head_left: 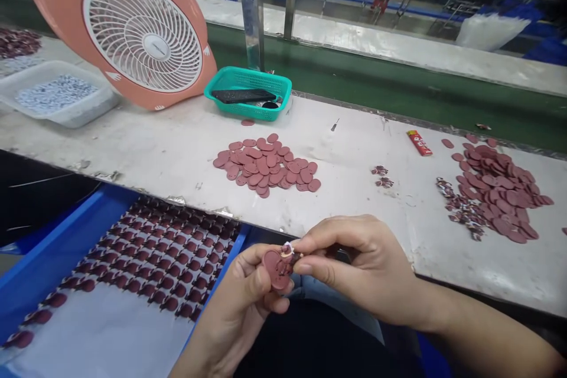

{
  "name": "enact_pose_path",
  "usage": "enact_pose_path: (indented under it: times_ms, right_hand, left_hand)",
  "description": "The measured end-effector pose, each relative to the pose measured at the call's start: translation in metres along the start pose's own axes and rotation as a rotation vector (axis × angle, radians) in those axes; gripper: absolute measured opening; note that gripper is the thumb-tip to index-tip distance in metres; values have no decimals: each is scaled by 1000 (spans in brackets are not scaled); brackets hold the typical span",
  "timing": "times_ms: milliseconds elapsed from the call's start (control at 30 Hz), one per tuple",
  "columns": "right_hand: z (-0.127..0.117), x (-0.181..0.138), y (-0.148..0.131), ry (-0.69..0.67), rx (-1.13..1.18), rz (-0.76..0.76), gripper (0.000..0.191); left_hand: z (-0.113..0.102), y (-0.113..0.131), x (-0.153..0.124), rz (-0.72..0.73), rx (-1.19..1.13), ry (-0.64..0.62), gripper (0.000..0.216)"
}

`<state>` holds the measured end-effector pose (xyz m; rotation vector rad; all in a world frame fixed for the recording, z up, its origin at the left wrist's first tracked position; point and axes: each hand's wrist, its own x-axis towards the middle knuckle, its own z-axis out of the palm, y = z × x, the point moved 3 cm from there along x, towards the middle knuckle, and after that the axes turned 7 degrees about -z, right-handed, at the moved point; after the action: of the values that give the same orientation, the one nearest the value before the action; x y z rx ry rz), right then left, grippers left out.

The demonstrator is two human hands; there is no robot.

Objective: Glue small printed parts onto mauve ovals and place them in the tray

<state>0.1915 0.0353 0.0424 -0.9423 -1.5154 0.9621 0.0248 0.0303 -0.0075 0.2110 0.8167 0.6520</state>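
Observation:
My left hand is closed around a dark red oval disc, held between thumb and fingers just below the bench's front edge. My right hand pinches a small pale part against the top of that disc. A heap of the same red discs lies on the white bench straight ahead. A larger heap sits at the right, with small mottled parts beside it.
A blue tray at lower left holds rows of finished red pieces. A pink fan leans at the back left, beside a teal basket and a clear tub. A red tube lies by the green conveyor.

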Motion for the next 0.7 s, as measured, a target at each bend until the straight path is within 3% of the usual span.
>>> enact_pose_path:
  times_ms: [200, 400, 700]
  right_hand:
    - [2, -1, -3, -28, -94, -132, 10]
    - [1, 0, -7, -67, -159, -163, 11]
    - [2, 2, -4, -67, -83, -56, 4]
  left_hand:
    - [-12, -2, 6, -3, 30, -103, 31]
    - [-6, -2, 3, -3, 8, -25, 33]
    - [-11, -4, 9, -20, -22, -83, 28]
